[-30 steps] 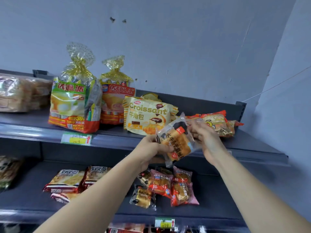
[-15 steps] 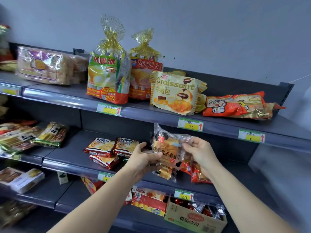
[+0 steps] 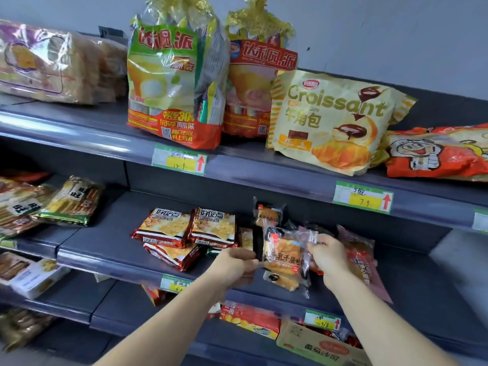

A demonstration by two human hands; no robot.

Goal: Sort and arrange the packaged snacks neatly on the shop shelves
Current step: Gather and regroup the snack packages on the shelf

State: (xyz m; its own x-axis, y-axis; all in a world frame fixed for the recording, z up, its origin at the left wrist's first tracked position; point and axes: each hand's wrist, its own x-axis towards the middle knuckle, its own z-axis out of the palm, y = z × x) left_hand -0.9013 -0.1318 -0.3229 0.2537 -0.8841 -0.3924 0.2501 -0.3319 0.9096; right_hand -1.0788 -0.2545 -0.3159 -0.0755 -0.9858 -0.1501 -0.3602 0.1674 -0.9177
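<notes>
A clear-wrapped orange bread packet [image 3: 286, 256] hangs between my hands just above the middle shelf [image 3: 111, 249]. My left hand [image 3: 233, 264] pinches its left edge and my right hand [image 3: 328, 257] grips its top right corner. Beneath it lies another similar bread packet [image 3: 286, 282]. A third small packet [image 3: 266, 215] stands behind it. Red packets [image 3: 361, 260] lie under and to the right of my right hand. Brown cracker packs [image 3: 190, 229] lie stacked to the left.
The top shelf [image 3: 79, 133] carries a bread loaf [image 3: 52, 64], two tall cake bags [image 3: 171, 83], a croissant bag [image 3: 335, 120] and a red snack bag [image 3: 438, 154]. Cracker packs [image 3: 71, 202] lie far left. Below stand a cardboard box [image 3: 317, 344] and more packs.
Both hands have lowered the bread packet from in front of the top shelf down to the middle shelf. The view has moved closer and lower.
</notes>
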